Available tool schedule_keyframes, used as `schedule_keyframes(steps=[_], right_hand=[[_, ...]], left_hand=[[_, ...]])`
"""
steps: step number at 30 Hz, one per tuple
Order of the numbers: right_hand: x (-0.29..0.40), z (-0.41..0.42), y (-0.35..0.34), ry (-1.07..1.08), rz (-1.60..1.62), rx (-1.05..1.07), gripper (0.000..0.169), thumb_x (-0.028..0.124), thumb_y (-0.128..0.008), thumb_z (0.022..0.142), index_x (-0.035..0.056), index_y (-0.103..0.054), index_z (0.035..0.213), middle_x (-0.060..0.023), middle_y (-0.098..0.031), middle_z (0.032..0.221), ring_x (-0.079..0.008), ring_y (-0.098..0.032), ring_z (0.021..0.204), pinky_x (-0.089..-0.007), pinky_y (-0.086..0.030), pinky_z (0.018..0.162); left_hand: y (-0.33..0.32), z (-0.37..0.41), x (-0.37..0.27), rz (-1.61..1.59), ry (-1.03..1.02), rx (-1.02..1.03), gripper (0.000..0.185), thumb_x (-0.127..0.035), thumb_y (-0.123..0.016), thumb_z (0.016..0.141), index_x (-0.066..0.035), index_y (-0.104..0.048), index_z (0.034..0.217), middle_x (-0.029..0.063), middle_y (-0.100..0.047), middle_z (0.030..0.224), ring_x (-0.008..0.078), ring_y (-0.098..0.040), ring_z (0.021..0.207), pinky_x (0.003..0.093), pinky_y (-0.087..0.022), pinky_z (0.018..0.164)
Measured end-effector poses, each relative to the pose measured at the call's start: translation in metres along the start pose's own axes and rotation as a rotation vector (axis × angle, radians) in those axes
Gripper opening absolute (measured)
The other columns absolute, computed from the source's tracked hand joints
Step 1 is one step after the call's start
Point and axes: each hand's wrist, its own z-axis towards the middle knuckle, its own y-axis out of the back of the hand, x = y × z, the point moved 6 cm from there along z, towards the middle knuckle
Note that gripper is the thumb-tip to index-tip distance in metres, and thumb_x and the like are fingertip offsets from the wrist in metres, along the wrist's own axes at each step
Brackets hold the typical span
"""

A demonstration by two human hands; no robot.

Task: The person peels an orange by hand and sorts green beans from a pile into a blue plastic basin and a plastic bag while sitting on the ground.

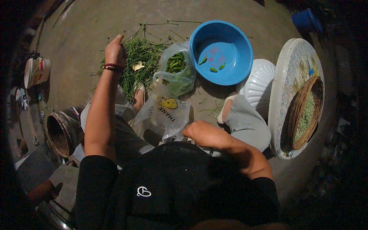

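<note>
My left hand [116, 51], with bead bracelets at the wrist, is curled over the left side of a pile of thin green stems [136, 54]. Its fingertips face away, so anything inside them is hidden. Low in front of my body, my right hand [202, 132] has its fingers bent around the edge of a clear plastic bag [172, 118] that bears printing. Another translucent bag [179, 86] stands just beyond, holding several green chili peppers [176, 63]. In the blue plastic basin [237, 57] lie 3 green pieces [213, 70], apparently peppers.
On my right, a round patterned tabletop [280, 86] carries a wicker basket [297, 126] of chopped pale-green pieces. A white ribbed plastic stool [257, 80] is beside it. To my left are a dark round container [59, 133] and a white bucket [37, 73]. A blue bucket [306, 21] stands far right.
</note>
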Motion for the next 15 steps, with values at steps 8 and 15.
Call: schedule_keyframes(steps=[8, 15], right_hand=[[0.0, -0.006, -0.001, 0.012, -0.014, -0.024, 0.022, 0.001, -0.058, 0.064, 0.0031, -0.056, 0.086, -0.0177, -0.06, 0.079, -0.0368, -0.059, 0.08, -0.0439, -0.047, 0.066], [0.002, -0.011, -0.001, 0.053, -0.09, -0.182, 0.009, 0.007, -0.055, 0.067, 0.0048, -0.061, 0.074, -0.0172, -0.06, 0.069, -0.0356, -0.061, 0.068, -0.0448, -0.049, 0.059]], left_hand=[[0.044, 0.062, 0.039, -0.064, 0.057, -0.18, 0.023, -0.02, -0.04, 0.09, -0.006, -0.057, 0.093, -0.002, -0.042, 0.059, 0.0114, -0.038, 0.047, 0.0289, -0.035, 0.041], [-0.08, 0.001, 0.076, -0.065, 0.339, 0.485, 0.027, -0.018, -0.039, 0.09, 0.0, -0.054, 0.105, 0.0019, -0.052, 0.07, 0.0133, -0.048, 0.06, 0.0249, -0.041, 0.054]])
